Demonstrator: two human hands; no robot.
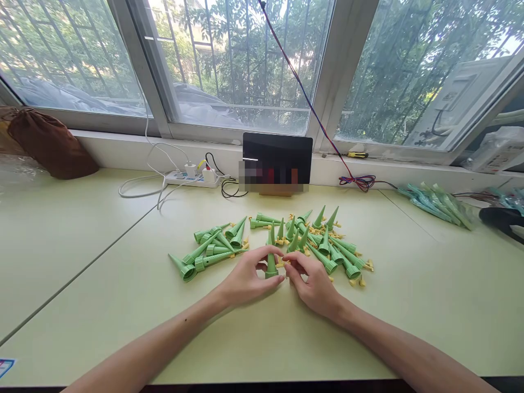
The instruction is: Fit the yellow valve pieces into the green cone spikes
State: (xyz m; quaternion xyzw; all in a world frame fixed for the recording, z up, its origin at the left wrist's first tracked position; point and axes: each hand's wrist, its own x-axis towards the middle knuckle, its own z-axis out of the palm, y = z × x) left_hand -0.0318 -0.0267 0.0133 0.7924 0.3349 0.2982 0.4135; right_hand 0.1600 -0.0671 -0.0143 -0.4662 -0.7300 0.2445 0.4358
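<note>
Near the middle of the table, my left hand [250, 277] is wrapped round a green plastic spike [271, 264], a cone with a wide collar that stands point up. Close against it, my right hand [313, 284] pinches a small yellow plastic piece [282, 263] at the spike's right side. Whether the yellow piece is fitted into the spike I cannot tell. Behind and to the right lies a pile of green spikes [335, 252], some upright, with small yellow pieces [359, 281] scattered among them. Another group of green spikes [210, 245] lies on its side to the left.
A tablet [277, 158] on a stand is at the back of the table [102, 305]. Left of it is a power strip [192, 179] with chargers and cables. A brown bag [51, 143] sits far left. Wrapped green pieces [436, 203] and a black object [502, 221] are at right.
</note>
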